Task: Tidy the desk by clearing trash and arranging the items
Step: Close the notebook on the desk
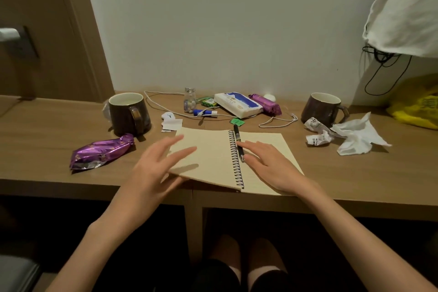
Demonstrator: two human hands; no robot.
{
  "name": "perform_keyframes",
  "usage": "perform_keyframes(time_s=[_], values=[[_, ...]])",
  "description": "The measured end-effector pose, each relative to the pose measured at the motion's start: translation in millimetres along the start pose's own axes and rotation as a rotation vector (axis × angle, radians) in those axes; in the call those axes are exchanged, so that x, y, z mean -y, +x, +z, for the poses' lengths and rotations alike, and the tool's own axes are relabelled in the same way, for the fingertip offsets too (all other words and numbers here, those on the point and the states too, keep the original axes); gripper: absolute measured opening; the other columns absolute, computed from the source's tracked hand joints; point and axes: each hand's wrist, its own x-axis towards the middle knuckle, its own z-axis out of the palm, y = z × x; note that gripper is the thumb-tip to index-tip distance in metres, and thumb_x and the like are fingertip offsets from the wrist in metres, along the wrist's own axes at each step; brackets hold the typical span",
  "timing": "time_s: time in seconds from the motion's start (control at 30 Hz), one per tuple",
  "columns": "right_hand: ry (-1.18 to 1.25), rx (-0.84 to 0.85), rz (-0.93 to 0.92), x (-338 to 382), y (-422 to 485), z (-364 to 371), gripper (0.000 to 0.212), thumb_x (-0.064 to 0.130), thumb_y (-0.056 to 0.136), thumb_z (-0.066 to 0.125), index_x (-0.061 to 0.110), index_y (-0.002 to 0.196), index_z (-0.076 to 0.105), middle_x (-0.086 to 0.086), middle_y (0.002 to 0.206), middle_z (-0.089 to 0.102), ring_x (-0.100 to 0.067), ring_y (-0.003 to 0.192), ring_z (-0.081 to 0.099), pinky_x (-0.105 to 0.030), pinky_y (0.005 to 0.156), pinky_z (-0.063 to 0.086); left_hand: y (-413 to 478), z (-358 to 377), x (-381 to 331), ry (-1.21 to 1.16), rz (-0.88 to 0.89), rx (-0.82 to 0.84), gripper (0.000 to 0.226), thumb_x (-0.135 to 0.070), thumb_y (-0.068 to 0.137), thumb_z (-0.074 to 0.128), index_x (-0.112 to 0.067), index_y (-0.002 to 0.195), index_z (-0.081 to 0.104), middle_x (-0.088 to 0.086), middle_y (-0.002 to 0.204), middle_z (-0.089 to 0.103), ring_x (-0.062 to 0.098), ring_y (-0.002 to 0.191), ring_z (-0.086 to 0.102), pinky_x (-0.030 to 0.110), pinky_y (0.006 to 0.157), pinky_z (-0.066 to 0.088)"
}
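Note:
An open spiral notebook (211, 156) lies at the desk's front edge, with a black pen (238, 142) resting along its binding. My left hand (154, 168) hovers with spread fingers over the notebook's raised left page; it looks blurred. My right hand (270, 166) lies flat on the right page, fingertips beside the pen. A purple snack wrapper (102, 152) sits to the left. Crumpled white tissues and paper (343, 135) lie to the right.
Two dark mugs stand at the left (128, 114) and right (322, 108). At the back are a tissue pack (238, 104), a small glass bottle (190, 101), a blue tube (205, 112), a white cable (166, 106) and another purple wrapper (266, 103). A yellow bag (417, 106) sits at far right.

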Motion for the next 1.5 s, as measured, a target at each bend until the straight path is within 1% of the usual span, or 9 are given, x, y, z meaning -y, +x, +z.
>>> perform_keyframes(time_s=[0.13, 0.3, 0.43, 0.57, 0.73, 0.87, 1.07, 1.33, 1.5], values=[[0.201, -0.161, 0.037, 1.5, -2.9, -1.3, 0.041, 0.036, 0.102, 0.036, 0.035, 0.144, 0.038, 0.01, 0.147, 0.044, -0.011, 0.134, 0.04, -0.028, 0.103, 0.032, 13.3, -0.7, -19.6, -0.566, -0.254, -0.102, 0.076, -0.012, 0.084, 0.062, -0.051, 0.139, 0.028, -0.013, 0.155, 0.018, 0.006, 0.137, 0.031, 0.036, 0.102, 0.045], [0.119, -0.413, 0.312, -10.9, -6.2, -1.3, 0.039, 0.036, 0.099, 0.044, 0.03, 0.137, 0.048, 0.005, 0.143, 0.05, -0.019, 0.133, 0.042, -0.044, 0.11, 0.033, 35.5, 10.5, -38.6, -1.092, -0.523, -0.139, 0.044, -0.031, 0.098, 0.041, -0.041, 0.14, 0.03, -0.032, 0.105, 0.059, -0.008, 0.085, 0.06, 0.012, 0.06, 0.053], [0.073, -0.357, 0.343, -16.3, -6.9, -2.2, 0.041, 0.03, 0.097, 0.051, 0.022, 0.137, 0.049, 0.002, 0.144, 0.049, -0.019, 0.134, 0.041, -0.04, 0.109, 0.033, 49.4, 20.0, -50.3, -1.216, -0.429, -0.056, 0.069, -0.069, 0.076, 0.046, -0.033, 0.134, 0.042, -0.013, 0.113, 0.068, 0.006, 0.106, 0.063, 0.023, 0.082, 0.054], [-0.026, -0.235, 0.302, -27.5, -12.9, -13.5, 0.042, 0.036, 0.098, 0.048, 0.025, 0.138, 0.05, 0.004, 0.147, 0.045, -0.018, 0.136, 0.039, -0.039, 0.11, 0.032, 57.3, 29.9, -65.2, -1.051, -0.261, 0.057, 0.111, -0.071, 0.053, 0.07, -0.048, 0.145, 0.013, -0.02, 0.139, 0.038, -0.007, 0.107, 0.056, 0.014, 0.083, 0.05], [0.147, -0.137, 0.214, -53.0, -28.7, -38.3, 0.033, 0.03, 0.097, 0.051, 0.028, 0.13, 0.058, 0.011, 0.142, 0.05, -0.006, 0.128, 0.044, -0.023, 0.102, 0.033, 64.2, 46.4, -90.6, -0.712, -0.119, 0.075, 0.095, -0.028, 0.08, 0.07, -0.065, 0.136, 0.003, -0.017, 0.155, 0.017, 0.006, 0.136, 0.03, 0.039, 0.107, 0.038], [0.149, -0.139, 0.205, -66.8, -38.3, -48.4, 0.03, 0.027, 0.097, 0.053, 0.029, 0.126, 0.061, 0.016, 0.133, 0.055, 0.0, 0.118, 0.048, -0.022, 0.099, 0.037, 72.4, 65.3, -102.1, -0.43, -0.007, 0.16, 0.079, -0.042, 0.079, 0.051, -0.061, 0.139, 0.003, -0.01, 0.156, 0.02, 0.013, 0.134, 0.035, 0.048, 0.104, 0.042], [0.181, -0.151, 0.126, -72.4, -48.7, -49.2, 0.033, 0.021, 0.097, 0.052, 0.036, 0.124, 0.063, 0.019, 0.123, 0.063, 0.001, 0.112, 0.055, -0.028, 0.098, 0.044, 78.5, 98.4, -109.4, 0.056, 0.076, 0.416, 0.062, -0.045, 0.093, 0.034, -0.063, 0.137, -0.006, -0.006, 0.16, 0.0, 0.025, 0.146, 0.004, 0.046, 0.118, 0.011], [0.237, -0.25, 0.254, -77.3, -42.6, -46.1, 0.036, 0.017, 0.1, 0.042, 0.023, 0.133, 0.056, 0.006, 0.137, 0.056, -0.008, 0.127, 0.047, -0.026, 0.104, 0.034, 77.5, 103.5, -107.2, 0.185, 0.092, 0.535, 0.062, -0.067, 0.084, 0.029, -0.054, 0.142, 0.01, -0.008, 0.159, 0.003, 0.026, 0.146, -0.005, 0.055, 0.116, -0.001], [0.333, -0.102, 0.207, -63.9, -40.4, -41.8, 0.053, 0.042, 0.098, 0.043, 0.027, 0.148, 0.032, 0.008, 0.153, 0.034, -0.007, 0.138, 0.032, -0.027, 0.111, 0.026, 91.7, 103.6, -96.2, -0.129, -0.086, 0.462, 0.04, -0.057, 0.093, 0.032, -0.048, 0.129, 0.048, -0.016, 0.152, 0.028, 0.014, 0.145, 0.012, 0.059, 0.115, 0.008]])
